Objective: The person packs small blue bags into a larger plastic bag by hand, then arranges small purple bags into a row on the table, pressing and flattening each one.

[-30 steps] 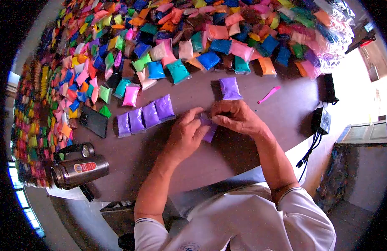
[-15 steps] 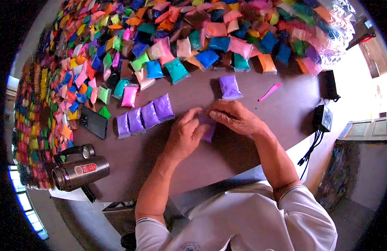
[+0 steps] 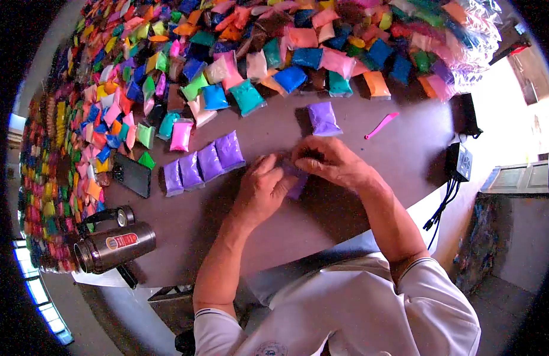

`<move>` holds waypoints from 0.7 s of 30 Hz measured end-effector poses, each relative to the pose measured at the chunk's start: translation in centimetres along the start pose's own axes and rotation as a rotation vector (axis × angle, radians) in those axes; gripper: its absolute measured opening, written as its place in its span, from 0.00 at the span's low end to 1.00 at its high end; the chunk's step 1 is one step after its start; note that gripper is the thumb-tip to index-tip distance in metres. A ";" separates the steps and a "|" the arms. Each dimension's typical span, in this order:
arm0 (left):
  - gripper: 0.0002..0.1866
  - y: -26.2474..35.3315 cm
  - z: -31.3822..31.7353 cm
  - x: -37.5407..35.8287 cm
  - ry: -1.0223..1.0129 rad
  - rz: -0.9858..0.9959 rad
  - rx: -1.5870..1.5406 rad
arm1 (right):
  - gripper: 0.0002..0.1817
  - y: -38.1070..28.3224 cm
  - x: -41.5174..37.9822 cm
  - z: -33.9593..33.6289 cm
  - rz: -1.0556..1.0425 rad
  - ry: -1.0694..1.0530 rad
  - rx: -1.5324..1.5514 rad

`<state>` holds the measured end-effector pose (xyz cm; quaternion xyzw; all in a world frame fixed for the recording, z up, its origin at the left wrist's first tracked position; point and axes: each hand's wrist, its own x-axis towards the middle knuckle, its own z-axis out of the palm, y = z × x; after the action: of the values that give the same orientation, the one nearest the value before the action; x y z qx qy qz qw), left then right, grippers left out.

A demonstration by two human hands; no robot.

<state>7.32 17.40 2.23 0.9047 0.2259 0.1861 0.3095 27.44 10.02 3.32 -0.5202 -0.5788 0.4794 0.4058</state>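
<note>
My left hand (image 3: 264, 188) is closed, with its fingers and thumb pinched at the side of a small purple packet (image 3: 296, 188). My right hand (image 3: 329, 161) is closed at the same packet's upper end, fingertips pressed together. Much of this packet is hidden behind the fingers. Just beyond my right hand lies a filled purple packet (image 3: 323, 119). To the left of my left hand, several purple packets (image 3: 209, 161) lie side by side in a slanted row on the brown table (image 3: 322, 228).
A large heap of multicoloured packets (image 3: 247, 98) covers the table's far and left sides. A pink plastic stick (image 3: 381, 126) lies to the right. At left are a dark phone-like slab (image 3: 132, 175) and a metal flask (image 3: 115, 246). A black box with cables (image 3: 461, 162) sits at the right edge.
The view has shifted slightly. My right hand's fingers have moved a little at the packet's top, while my left hand keeps almost the same position.
</note>
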 end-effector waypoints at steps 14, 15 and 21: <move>0.14 0.7 0.0 0.4 0.031 0.066 -0.014 | 0.10 0.9 -0.1 0.1 -0.027 -0.023 0.055; 0.14 0.5 0.2 0.3 0.039 0.071 -0.003 | 0.10 0.6 -0.2 0.1 0.000 -0.021 0.056; 0.14 0.3 0.2 0.2 0.050 0.049 -0.026 | 0.09 0.0 -0.3 0.3 -0.011 0.049 -0.077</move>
<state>7.68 17.22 2.30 0.9008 0.2090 0.2190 0.3112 27.18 9.69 3.22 -0.5438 -0.5894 0.4419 0.4020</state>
